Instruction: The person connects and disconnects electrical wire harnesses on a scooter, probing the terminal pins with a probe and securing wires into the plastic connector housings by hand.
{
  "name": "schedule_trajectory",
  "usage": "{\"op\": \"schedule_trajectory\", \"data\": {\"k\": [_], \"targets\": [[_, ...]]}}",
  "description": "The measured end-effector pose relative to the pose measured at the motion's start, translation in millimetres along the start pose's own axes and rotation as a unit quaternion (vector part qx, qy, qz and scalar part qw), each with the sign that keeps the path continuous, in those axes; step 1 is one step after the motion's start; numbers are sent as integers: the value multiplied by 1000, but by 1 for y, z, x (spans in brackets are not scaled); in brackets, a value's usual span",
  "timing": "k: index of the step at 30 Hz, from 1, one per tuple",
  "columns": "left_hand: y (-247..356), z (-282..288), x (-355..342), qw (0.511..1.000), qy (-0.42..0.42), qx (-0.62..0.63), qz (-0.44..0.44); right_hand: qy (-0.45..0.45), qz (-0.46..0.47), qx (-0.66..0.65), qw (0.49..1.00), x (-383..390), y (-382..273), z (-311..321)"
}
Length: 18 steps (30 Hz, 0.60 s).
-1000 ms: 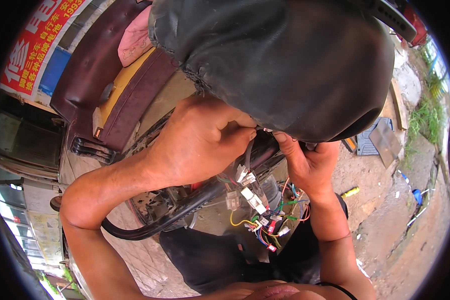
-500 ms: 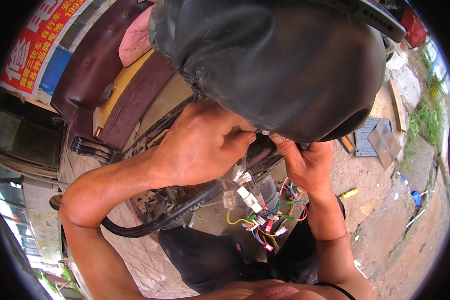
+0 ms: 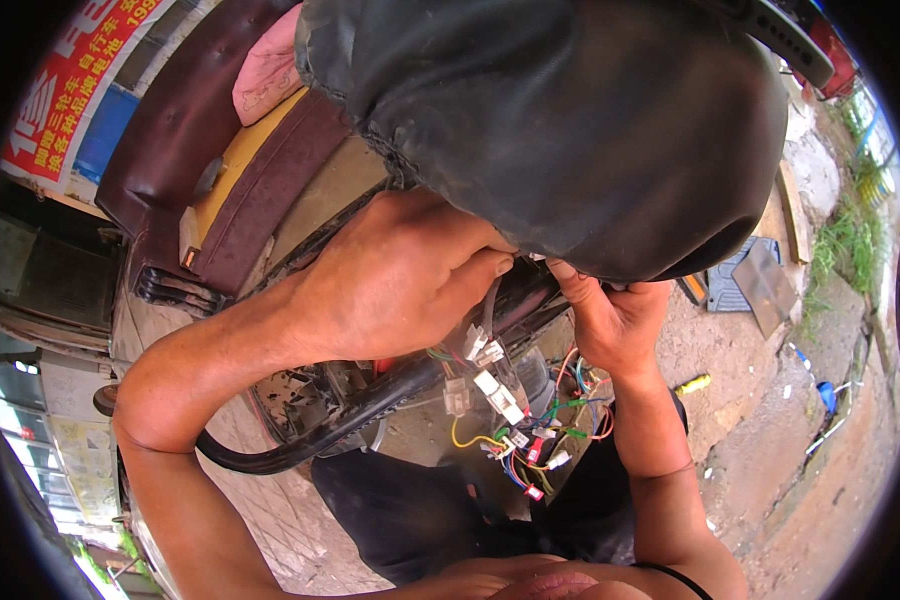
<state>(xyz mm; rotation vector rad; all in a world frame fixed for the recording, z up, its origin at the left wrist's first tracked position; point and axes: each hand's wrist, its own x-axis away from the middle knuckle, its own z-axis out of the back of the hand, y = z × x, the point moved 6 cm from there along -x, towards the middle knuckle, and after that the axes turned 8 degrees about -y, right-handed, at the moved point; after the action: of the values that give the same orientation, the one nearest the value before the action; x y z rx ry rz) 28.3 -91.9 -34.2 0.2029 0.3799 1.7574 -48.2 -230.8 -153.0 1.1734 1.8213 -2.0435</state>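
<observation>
A large black leather-like padded seat (image 3: 580, 130) fills the top middle of the view. Close under its lower edge, my left hand (image 3: 410, 275) is closed in a pinch, thumb against the bent index finger. Beside it my right hand (image 3: 615, 315) is closed too, thumb pointing up and the other fingers partly hidden behind the seat's edge. A tiny whitish bit shows between the two hands, too small to name. Below them hangs a bundle of coloured wires (image 3: 560, 420) with white plug connectors (image 3: 498, 396).
A thick black curved tube (image 3: 300, 450) crosses beneath my left forearm. At the left stands a maroon padded bench (image 3: 160, 170) with a pink cloth (image 3: 270, 70). On the ground at the right lie a yellow-handled tool (image 3: 692, 384), a grey ribbed mat (image 3: 735, 275) and a blue item (image 3: 827, 397).
Both hands stay at the seat's lower edge; my left hand has shifted slightly left. The view has moved a little. Nothing is visibly let go.
</observation>
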Motion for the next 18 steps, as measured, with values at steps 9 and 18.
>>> {"op": "schedule_trajectory", "data": {"k": [9,18], "targets": [[1,-4,1,998,35,-5,-52,-34,-21,39,998,2,-5,-1],[9,-5,0,994,33,-45,-97,-97,41,104,989,4,-10,-1]]}}
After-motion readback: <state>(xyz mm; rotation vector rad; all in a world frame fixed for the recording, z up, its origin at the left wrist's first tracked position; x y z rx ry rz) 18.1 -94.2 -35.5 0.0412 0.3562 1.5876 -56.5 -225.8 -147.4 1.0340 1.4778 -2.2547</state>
